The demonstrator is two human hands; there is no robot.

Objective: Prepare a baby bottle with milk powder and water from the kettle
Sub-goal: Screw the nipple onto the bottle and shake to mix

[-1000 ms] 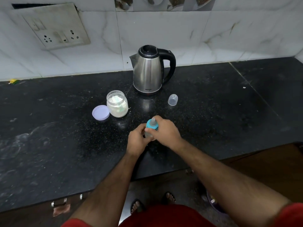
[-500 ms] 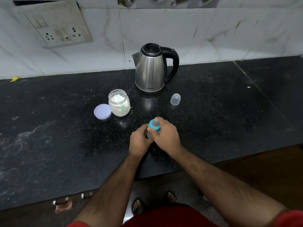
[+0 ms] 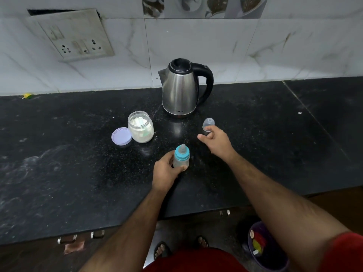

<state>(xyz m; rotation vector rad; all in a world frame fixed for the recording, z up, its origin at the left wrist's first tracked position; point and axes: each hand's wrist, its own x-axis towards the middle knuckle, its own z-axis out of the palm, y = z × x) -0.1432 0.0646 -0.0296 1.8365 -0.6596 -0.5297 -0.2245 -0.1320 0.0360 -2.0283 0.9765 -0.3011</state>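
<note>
The baby bottle (image 3: 181, 157), with a blue collar and grey teat screwed on, stands upright on the black counter (image 3: 68, 163). My left hand (image 3: 166, 170) is wrapped around its lower body. My right hand (image 3: 215, 141) hovers to the right, fingers apart, fingertips touching the clear bottle cap (image 3: 208, 124) that rests on the counter. Behind stands the steel kettle (image 3: 181, 89), lid closed, black handle to the right. The open jar of white milk powder (image 3: 140, 129) sits left of the kettle, its lilac lid (image 3: 121, 136) beside it.
A tiled wall with a switch and socket plate (image 3: 76, 36) backs the counter. The counter's front edge runs below my forearms, with drawer handles (image 3: 81, 237) under it. A dark bin (image 3: 264, 246) stands on the floor at right.
My right hand has left the bottle's blue collar and moved up and right to the clear cap. My left hand still holds the bottle.
</note>
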